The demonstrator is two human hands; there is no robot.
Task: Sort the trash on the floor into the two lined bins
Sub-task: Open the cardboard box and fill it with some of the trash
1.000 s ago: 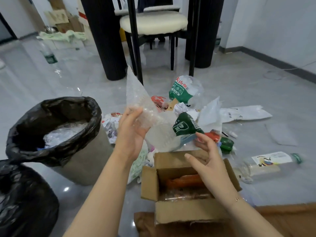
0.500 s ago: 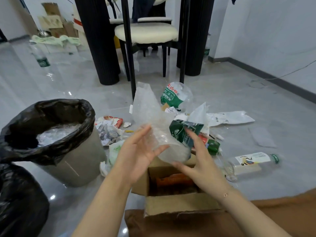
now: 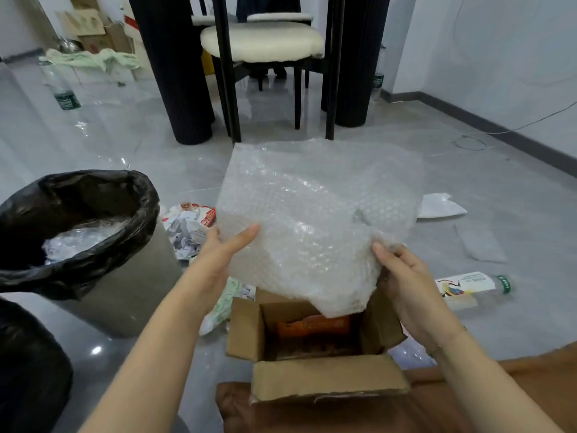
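A large sheet of clear bubble wrap (image 3: 315, 220) is spread out in the air above the trash pile, hiding most of it. My left hand (image 3: 226, 254) holds its left edge with the thumb on the front. My right hand (image 3: 402, 276) grips its lower right edge. Below it stands an open cardboard box (image 3: 324, 379) with an orange packet (image 3: 312, 326) inside. A grey bin with a black liner (image 3: 93, 254) stands at the left, holding clear plastic. Part of a second black-lined bin (image 3: 28, 370) shows at the bottom left.
Crumpled paper and a red wrapper (image 3: 190, 226) lie beside the grey bin. A clear plastic bottle (image 3: 474, 289) lies on the floor at the right, a white plastic bag (image 3: 440, 206) behind it. Black table legs (image 3: 175, 73) and a cushioned chair (image 3: 262, 42) stand behind.
The bubble wrap, bunched between my hands before, is now unfolded into a wide sheet. My hands have moved apart to its left and right edges.
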